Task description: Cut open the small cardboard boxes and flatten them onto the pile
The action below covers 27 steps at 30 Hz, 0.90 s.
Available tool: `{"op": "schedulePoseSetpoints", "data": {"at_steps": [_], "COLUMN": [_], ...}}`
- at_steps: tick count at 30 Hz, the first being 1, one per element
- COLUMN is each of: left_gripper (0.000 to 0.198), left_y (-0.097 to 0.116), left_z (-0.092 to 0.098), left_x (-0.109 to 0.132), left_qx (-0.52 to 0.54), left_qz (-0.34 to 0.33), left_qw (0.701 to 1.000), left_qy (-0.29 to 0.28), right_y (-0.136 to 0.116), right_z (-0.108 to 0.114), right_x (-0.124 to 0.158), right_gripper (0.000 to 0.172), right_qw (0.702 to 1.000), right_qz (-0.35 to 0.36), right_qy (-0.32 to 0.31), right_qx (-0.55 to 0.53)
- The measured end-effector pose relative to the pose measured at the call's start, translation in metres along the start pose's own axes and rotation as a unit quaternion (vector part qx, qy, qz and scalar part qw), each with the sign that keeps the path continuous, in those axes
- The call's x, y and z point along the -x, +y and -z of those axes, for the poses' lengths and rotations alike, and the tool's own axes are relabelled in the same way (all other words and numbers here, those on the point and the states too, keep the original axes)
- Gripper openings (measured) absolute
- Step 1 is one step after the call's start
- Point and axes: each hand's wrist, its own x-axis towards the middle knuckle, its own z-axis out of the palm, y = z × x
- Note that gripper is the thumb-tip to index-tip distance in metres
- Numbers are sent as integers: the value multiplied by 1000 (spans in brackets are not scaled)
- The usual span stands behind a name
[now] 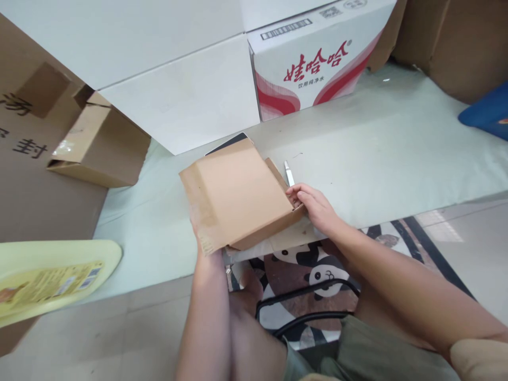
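A small flat brown cardboard box lies on the pale sheet near its front edge, one flap folded over its top. My right hand presses on the box's right side, fingers curled against the edge. My left hand is almost wholly hidden under the box's near left flap; only the wrist shows below it. A dark flat object peeks out from behind the box's far edge. A small white tool like a knife lies just beyond my right hand.
A white water carton with red print and a large white box stand behind. Brown cartons sit at the left, more at the far right. A yellow-green tray is at lower left, a blue object at right.
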Motion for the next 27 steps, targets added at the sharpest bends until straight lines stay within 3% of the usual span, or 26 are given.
{"op": "schedulePoseSetpoints", "data": {"at_steps": [8,18,27], "left_gripper": [21,34,31], "left_y": [-2,3,-1], "left_z": [4,-1,8], "left_x": [-1,-4,-7], "left_qx": [2,-18,-12], "left_qz": [-14,19,10], "left_qw": [1000,1000,1000], "left_qy": [18,3,10], "right_y": [0,-2,-10], "right_z": [1,-1,-1], "right_x": [0,0,4], "right_gripper": [26,27,33], "right_qw": [1000,1000,996], "right_qz": [-3,-3,7], "right_qy": [-9,-14,-17], "right_qx": [2,1,86]}}
